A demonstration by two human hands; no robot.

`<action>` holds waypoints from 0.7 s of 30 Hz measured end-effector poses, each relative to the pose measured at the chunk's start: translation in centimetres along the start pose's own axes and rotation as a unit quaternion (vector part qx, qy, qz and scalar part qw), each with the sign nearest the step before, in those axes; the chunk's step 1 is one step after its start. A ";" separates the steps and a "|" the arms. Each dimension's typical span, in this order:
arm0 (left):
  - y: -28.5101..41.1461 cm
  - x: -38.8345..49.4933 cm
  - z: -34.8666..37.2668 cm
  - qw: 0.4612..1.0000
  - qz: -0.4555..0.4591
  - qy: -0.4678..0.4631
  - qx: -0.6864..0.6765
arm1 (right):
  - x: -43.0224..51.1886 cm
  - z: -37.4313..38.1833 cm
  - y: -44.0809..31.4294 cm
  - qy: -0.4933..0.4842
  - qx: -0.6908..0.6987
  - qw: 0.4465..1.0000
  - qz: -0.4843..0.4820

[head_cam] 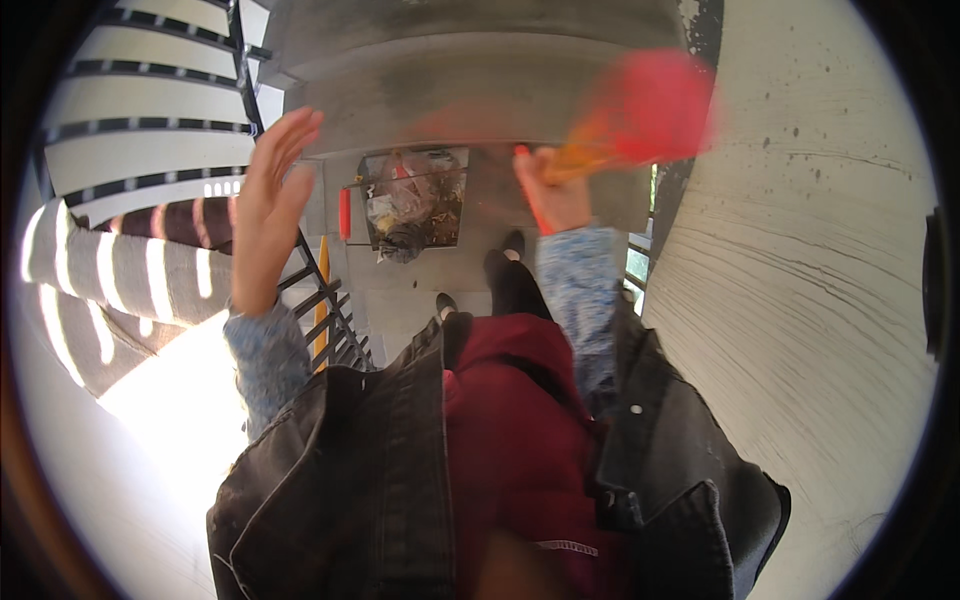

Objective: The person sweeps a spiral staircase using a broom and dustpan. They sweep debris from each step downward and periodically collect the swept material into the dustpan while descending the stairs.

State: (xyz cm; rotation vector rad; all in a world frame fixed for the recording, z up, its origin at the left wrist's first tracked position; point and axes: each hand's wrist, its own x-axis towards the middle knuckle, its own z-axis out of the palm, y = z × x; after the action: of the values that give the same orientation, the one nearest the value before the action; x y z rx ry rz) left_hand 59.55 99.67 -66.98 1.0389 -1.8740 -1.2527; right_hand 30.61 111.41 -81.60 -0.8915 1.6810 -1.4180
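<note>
My right hand is closed around a red-and-orange broom-like tool. Its wide red end is smeared by motion, so its exact kind is unclear. A thin red shaft shows below the fist. Raised at the left, my left hand holds nothing, its fingers extended and slightly apart. Between the hands, lower down, a square bin stands on the concrete, with a wire handle and a red grip. Crumpled clear plastic, a dark bag and dry debris lie in it.
Concrete steps rise ahead of my feet. A black metal railing runs along the left, with striped-lit grey fabric beyond it. On the right stands a pale, marked wall.
</note>
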 end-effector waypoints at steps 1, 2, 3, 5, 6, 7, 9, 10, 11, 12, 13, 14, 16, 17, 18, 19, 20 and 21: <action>-4.1 -0.7 -0.4 0.985 -0.021 0.029 0.167 | 0.5 -2.1 0.6 0.026 -0.040 0.998 0.027; -8.8 -1.5 -0.4 0.968 -0.048 0.062 0.238 | -0.1 -4.6 1.0 0.011 -0.036 0.999 0.003; -12.9 -2.2 -0.7 0.952 -0.097 0.035 0.289 | -0.3 -5.8 1.7 0.034 -0.033 0.999 -0.011; -20.6 -3.6 -0.4 0.954 -0.160 0.043 0.250 | -2.0 -6.4 3.1 0.074 0.028 0.995 -0.067; -23.6 -4.6 0.1 0.956 -0.233 0.049 0.173 | -2.9 -6.5 3.4 0.089 0.062 0.991 -0.075; -26.1 -5.2 0.3 0.966 -0.251 0.047 0.048 | -4.0 -6.3 3.6 0.100 0.100 0.986 -0.083; -28.6 -6.0 1.0 0.933 -0.277 -0.001 -0.232 | -6.6 -4.7 4.2 0.128 0.110 0.984 -0.066; -28.6 -6.2 1.3 0.921 -0.323 0.044 -0.214 | -7.7 -4.2 4.1 0.140 0.118 0.981 -0.068; -28.5 -6.6 1.4 0.914 -0.337 0.064 -0.216 | -8.5 -3.6 4.1 0.156 0.107 0.979 -0.073; -27.4 -7.0 1.5 0.916 -0.321 0.066 -0.231 | -9.3 -3.4 4.1 0.159 0.096 0.980 -0.068; -26.3 -7.9 1.5 0.901 -0.367 0.071 -0.221 | -10.2 -3.1 4.2 0.169 0.079 0.982 -0.039; -24.8 -9.2 1.5 0.895 -0.379 0.062 -0.226 | -10.6 -3.0 4.3 0.162 0.090 0.982 -0.026; -21.8 -13.2 1.4 0.910 -0.358 0.061 -0.201 | -11.4 -2.8 4.6 0.118 0.079 0.988 -0.058; -20.3 -15.7 1.2 0.896 -0.404 0.043 -0.181 | -11.5 -2.8 4.7 0.107 0.077 0.989 -0.068; -19.2 -18.7 1.6 0.913 -0.375 0.051 -0.156 | -11.7 -2.6 4.9 0.103 0.065 0.990 -0.066; -18.2 -21.4 1.7 0.896 -0.400 0.071 -0.180 | -11.6 -2.4 5.0 0.100 0.051 0.991 -0.069; -17.5 -24.7 2.3 0.879 -0.418 0.127 -0.191 | -11.6 -2.3 5.1 0.079 0.035 0.993 -0.075; -17.1 -27.0 2.8 0.862 -0.428 0.187 -0.196 | -11.5 -2.0 5.1 0.094 0.049 0.992 -0.073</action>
State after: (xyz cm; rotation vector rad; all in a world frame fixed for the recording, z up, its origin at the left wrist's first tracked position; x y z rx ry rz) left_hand 74.51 120.57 -86.27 1.7991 -0.7819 -1.6464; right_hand 34.12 123.06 -85.20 -0.8628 1.6950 -1.7152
